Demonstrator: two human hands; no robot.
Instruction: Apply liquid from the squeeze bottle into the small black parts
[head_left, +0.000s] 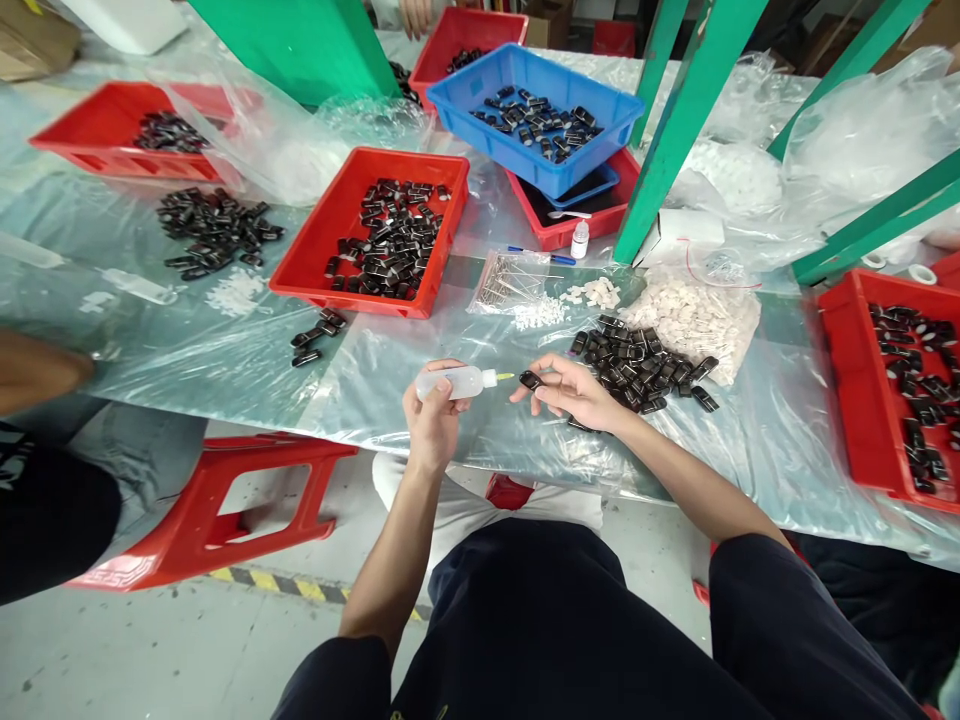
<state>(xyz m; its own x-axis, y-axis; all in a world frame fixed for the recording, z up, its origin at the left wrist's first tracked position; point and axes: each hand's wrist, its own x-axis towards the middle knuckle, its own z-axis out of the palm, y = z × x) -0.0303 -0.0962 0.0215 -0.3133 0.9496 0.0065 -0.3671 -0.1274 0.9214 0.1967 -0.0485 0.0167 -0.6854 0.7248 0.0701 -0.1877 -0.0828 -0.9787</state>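
Note:
My left hand (435, 412) is closed around a translucent squeeze bottle (463, 382) lying sideways, its thin yellow-green needle tip pointing right. Between the fingers of my right hand (571, 390) is a small glossy black plastic part (531, 380). The needle tip ends just left of this part; whether they touch I cannot tell. Beside my right hand lies a pile of similar black parts (637, 365). Behind that pile sits a clear bag of small cream-coloured pieces (705, 315). Loose white bits (540, 313) lie beyond my hands.
A red tray (280, 278) of black parts stands at centre left, with a blue tray (442, 100) on red ones behind. Another red tray (836, 370) is at right. Green posts (660, 150) rise from the table. A person's arm (45, 370) is at left, near a red stool (300, 470).

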